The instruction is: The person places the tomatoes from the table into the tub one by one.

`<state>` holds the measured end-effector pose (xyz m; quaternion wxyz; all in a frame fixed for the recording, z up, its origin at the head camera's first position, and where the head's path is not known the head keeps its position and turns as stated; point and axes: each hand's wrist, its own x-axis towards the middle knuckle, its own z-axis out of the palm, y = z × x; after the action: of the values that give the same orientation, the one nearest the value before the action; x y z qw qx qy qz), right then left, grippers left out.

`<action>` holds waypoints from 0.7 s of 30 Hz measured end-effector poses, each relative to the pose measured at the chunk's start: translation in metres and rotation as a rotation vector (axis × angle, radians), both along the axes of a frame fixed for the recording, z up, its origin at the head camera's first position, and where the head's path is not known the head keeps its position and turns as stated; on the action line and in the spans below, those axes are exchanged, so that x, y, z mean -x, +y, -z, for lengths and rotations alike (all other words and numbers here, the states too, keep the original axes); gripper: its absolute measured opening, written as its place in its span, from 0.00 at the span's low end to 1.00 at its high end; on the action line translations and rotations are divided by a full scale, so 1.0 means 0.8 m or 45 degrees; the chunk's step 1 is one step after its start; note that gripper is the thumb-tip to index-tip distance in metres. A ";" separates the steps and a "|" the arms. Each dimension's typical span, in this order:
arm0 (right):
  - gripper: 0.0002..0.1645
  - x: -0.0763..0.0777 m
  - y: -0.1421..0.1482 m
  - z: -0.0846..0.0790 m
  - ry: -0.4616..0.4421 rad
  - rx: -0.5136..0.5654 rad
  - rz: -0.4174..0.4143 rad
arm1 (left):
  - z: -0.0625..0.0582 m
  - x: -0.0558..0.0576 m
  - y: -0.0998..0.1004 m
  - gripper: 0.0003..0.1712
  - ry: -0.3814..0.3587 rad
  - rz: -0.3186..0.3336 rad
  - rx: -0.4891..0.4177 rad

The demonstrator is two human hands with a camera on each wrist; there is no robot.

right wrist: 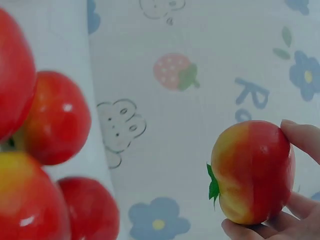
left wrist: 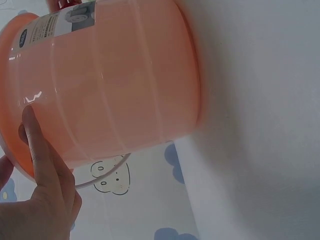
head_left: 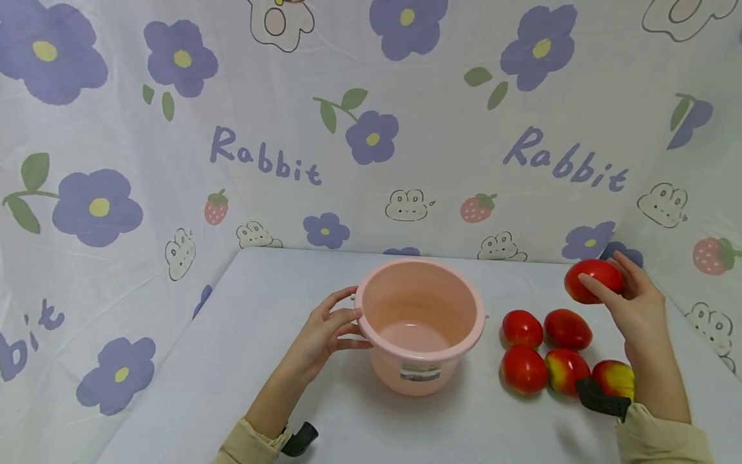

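A pink plastic bucket (head_left: 417,370) stands upright on the table, its mouth facing up and the inside bare. My left hand (head_left: 327,332) holds it by the left side of the rim, with the thumb at the rim and the fingers under it against the outer wall; the left wrist view shows this hand (left wrist: 47,185) too. Up at the right, my right hand (head_left: 640,303) grips a red apple (head_left: 592,281) above the table. In the right wrist view that apple (right wrist: 255,172) shows a yellow side and a small green leaf, held between thumb and fingers.
Several more red and yellow apples (head_left: 523,370) lie grouped on the white table (head_left: 249,361), right of the bucket. A thin white handle (left wrist: 107,175) hangs along the bucket's far side. Behind the table hangs a curtain (head_left: 440,129) printed with flowers and rabbits.
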<state>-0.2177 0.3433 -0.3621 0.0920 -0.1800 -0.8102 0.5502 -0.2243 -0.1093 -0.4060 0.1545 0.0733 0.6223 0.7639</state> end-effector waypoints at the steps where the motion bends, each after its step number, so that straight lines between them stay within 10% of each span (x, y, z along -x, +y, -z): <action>1: 0.49 0.001 -0.004 -0.003 0.009 -0.013 -0.004 | 0.000 0.000 0.000 0.30 0.002 0.001 -0.001; 21: 0.46 -0.005 -0.082 -0.052 0.219 -0.234 -0.200 | 0.000 0.000 0.000 0.31 0.019 -0.001 0.032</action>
<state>-0.2137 0.2781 -0.3207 0.1337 -0.0590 -0.8579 0.4927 -0.2240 -0.1097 -0.4058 0.1503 0.0767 0.6329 0.7556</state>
